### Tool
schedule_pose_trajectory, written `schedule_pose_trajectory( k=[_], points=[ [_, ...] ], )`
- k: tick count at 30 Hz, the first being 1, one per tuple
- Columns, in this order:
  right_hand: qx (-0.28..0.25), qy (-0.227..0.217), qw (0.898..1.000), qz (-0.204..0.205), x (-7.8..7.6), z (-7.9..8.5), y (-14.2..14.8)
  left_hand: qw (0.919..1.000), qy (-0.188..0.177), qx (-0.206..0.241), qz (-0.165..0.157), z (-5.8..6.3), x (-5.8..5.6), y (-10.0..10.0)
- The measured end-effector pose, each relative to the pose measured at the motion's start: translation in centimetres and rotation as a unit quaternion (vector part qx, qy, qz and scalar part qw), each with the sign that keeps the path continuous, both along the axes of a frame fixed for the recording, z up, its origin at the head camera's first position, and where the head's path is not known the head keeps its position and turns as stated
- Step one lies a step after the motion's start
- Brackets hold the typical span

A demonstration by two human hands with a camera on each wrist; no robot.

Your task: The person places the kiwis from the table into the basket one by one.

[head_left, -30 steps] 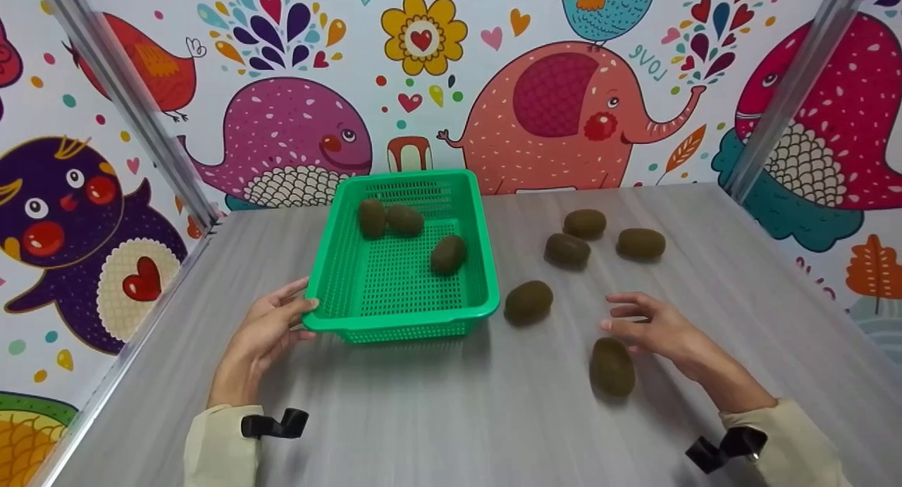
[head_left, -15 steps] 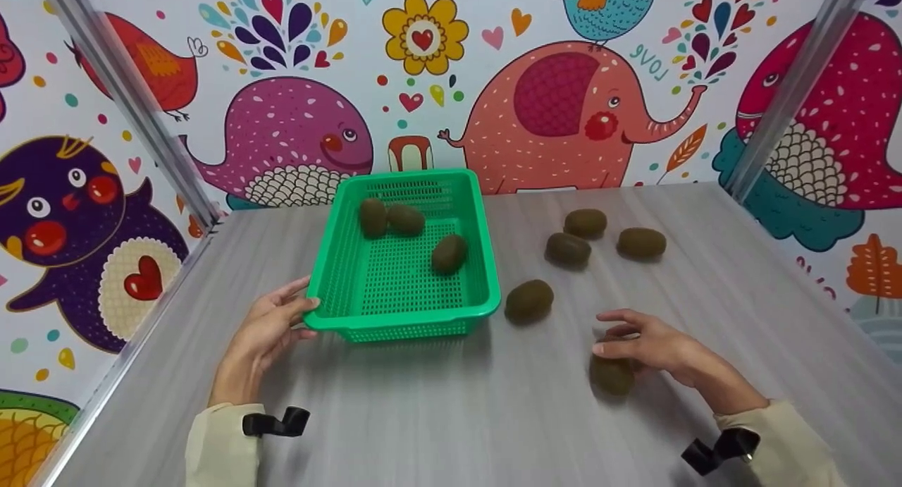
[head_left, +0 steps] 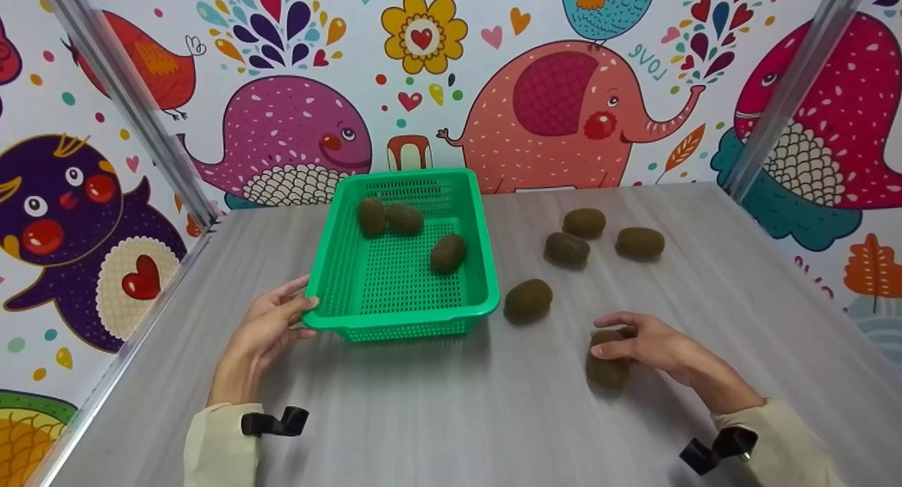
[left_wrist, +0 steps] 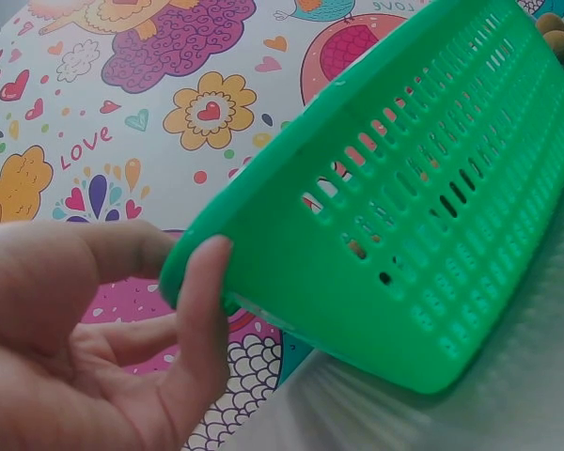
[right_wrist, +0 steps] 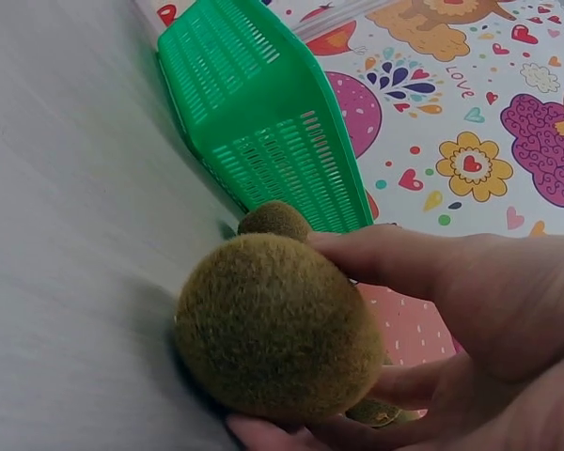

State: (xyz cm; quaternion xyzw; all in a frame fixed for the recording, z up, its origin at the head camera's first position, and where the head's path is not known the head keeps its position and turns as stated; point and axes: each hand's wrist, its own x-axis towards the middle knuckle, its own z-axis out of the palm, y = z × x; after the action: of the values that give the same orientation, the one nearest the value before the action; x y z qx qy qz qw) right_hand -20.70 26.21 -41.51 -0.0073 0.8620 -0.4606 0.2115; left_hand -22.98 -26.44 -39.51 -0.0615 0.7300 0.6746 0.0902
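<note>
My left hand pinches the near left corner of a green plastic basket; in the left wrist view the thumb and fingers lie on either side of its rim. Three brown kiwis sit inside, one kiwi on the right and two touching at the back left. At the near right, my right hand grips a kiwi, with the thumb on one side and fingers curled beneath or behind it. That fuzzy kiwi fills the middle of the right wrist view, close to the table.
A loose kiwi lies just right of the basket. Farther back on the grey table are a pair of touching kiwis and another kiwi. A patterned wall stands behind, with metal posts at both sides.
My right hand has come down and slightly left onto the nearest kiwi and taken hold of it. The left hand and basket have stayed in place.
</note>
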Motion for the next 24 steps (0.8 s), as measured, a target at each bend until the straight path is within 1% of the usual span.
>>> schedule_pose_trajectory(
  k=[6,11,16,24],
  points=[
    [0.025,0.011,1.000,-0.008,-0.15,0.10,-0.05,1.0000,-0.006,0.005,0.001,-0.05,-0.11,0.00],
    [0.016,0.015,1.000,-0.005,-0.30,0.26,-0.12,1.0000,-0.005,0.004,-0.001,-0.05,-0.08,-0.01],
    [-0.016,0.015,1.000,0.004,-0.64,0.46,-0.34,1.0000,-0.006,0.003,-0.003,-0.08,0.03,-0.03],
    [-0.099,-0.009,0.995,0.007,-0.96,0.81,-0.64,1.0000,-0.008,-0.003,0.000,-0.01,-0.03,-0.01]
  ],
)
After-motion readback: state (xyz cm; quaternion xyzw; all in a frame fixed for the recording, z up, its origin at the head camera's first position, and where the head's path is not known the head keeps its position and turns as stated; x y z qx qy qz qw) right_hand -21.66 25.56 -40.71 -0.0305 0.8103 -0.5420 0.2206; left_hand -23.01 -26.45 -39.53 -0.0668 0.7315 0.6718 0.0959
